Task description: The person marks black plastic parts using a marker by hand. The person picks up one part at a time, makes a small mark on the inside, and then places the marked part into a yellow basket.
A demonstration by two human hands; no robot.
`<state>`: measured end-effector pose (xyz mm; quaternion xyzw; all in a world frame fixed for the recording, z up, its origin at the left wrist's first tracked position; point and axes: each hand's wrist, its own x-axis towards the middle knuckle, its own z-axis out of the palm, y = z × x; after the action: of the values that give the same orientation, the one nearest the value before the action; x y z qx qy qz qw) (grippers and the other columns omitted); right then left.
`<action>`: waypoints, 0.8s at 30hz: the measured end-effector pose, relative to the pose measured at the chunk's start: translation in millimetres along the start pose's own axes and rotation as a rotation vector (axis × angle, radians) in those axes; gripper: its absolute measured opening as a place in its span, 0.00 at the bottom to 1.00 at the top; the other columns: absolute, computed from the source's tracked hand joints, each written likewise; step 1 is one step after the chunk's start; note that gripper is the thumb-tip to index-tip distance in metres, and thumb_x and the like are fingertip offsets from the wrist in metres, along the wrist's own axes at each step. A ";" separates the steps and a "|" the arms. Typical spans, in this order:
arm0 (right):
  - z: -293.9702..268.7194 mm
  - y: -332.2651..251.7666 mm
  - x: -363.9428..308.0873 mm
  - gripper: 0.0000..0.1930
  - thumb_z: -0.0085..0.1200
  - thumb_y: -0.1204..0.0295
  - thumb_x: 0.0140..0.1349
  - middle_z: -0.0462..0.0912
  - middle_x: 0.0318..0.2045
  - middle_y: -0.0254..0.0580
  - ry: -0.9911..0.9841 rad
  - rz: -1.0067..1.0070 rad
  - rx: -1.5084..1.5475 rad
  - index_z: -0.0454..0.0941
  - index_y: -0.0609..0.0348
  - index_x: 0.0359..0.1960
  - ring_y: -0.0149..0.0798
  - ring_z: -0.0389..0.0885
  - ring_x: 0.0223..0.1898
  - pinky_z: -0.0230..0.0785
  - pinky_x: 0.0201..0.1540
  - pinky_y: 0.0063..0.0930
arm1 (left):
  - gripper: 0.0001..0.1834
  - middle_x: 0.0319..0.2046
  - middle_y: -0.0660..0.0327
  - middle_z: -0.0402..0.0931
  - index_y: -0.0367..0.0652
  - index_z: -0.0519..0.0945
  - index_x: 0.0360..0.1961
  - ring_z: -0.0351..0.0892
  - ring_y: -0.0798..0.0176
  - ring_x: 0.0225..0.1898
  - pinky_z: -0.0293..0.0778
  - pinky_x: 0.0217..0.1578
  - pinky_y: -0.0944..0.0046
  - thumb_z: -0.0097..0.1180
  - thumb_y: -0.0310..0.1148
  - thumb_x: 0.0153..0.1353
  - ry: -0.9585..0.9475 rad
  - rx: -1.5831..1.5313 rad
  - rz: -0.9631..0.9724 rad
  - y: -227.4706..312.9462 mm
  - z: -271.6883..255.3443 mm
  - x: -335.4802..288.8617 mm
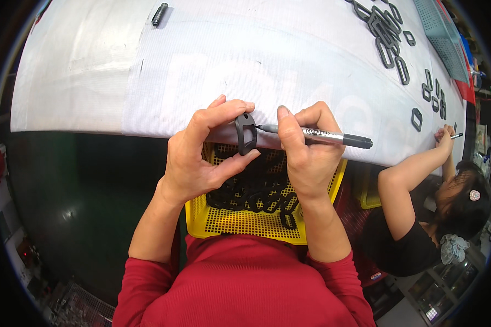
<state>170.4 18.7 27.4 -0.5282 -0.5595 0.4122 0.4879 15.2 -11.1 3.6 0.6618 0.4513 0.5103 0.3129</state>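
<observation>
Between the thumb and fingers of my left hand (196,144) is a black ring-shaped part (246,136), stood on edge above the table's near edge. My right hand (311,150) grips a silver marker pen (322,134) with a black end. The pen's dark tip meets or nearly meets the inner rim of the part; I cannot tell if they touch. Below both hands, a yellow mesh basket (245,228) rests at my lap, holding many similar black parts (251,193).
A white-covered table (202,54) stretches ahead, with a black pen cap (160,14) at the far left. Loose black parts (384,32) lie in a heap at the far right, beside a blue-grey basket (439,32). At right a co-worker (414,218) holds a pen over the table.
</observation>
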 end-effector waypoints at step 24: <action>-8.2 -20.0 -2.9 0.07 0.57 0.73 0.57 0.75 0.20 0.32 0.026 0.173 0.343 0.72 0.60 0.26 0.18 0.68 0.20 0.60 0.21 0.11 | 0.30 0.44 0.58 0.75 0.40 0.69 0.47 0.76 0.56 0.47 0.65 0.55 0.52 0.66 0.22 0.40 0.040 -0.169 -0.135 14.7 1.5 6.3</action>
<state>174.6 13.3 48.1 -0.4886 -0.4272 0.5351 0.5407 21.2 -11.0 18.5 0.5907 0.4566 0.5373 0.3922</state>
